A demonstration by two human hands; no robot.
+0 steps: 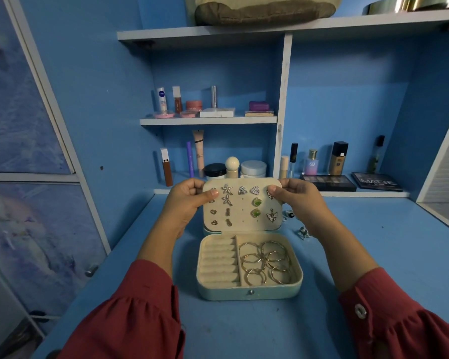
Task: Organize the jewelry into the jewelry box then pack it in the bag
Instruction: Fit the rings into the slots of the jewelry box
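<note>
A pale teal jewelry box stands open on the blue table in front of me. Its cream earring panel stands upright and carries several earrings: starfish, triangles, green stones, a butterfly. My left hand pinches the panel's upper left corner. My right hand pinches its upper right corner, partly covering an earring. In the box's right compartment lie several gold hoops; the ring rolls on the left hold nothing. A few small jewelry pieces lie on the table right of the box.
Shelves behind the box hold cosmetics: bottles, jars, tubes and two dark palettes. A brown and beige bag sits on the top shelf. A cabinet door stands at the left.
</note>
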